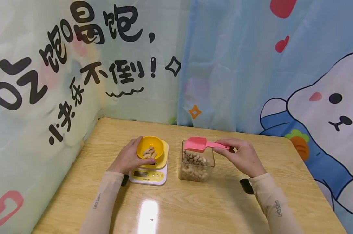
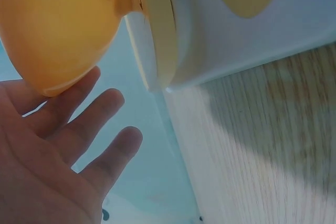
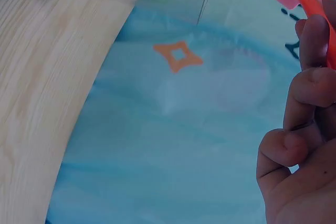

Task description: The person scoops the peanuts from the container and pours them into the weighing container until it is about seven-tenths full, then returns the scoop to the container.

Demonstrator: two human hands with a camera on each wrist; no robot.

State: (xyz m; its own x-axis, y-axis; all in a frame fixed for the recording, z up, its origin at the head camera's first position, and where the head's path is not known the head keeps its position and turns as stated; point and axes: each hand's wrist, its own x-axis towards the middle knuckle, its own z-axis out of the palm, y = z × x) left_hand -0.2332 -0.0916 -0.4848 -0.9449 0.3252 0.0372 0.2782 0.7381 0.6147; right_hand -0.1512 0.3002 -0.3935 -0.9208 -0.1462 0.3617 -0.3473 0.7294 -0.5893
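A yellow bowl with several small tan pieces inside stands on the kitchen scale. My left hand grips the bowl, thumb at the near rim and fingers along the left and far side. In the left wrist view, other fingers spread apart beside the bowl. My right hand holds a pink scoop by its handle, level above a clear square container. Brown and pale pieces partly fill that container. Nothing shows in the scoop.
The wooden table bears the scale and, to its right, the container. A light printed curtain hangs along the table's left and back sides, with a blue curtain at the back right.
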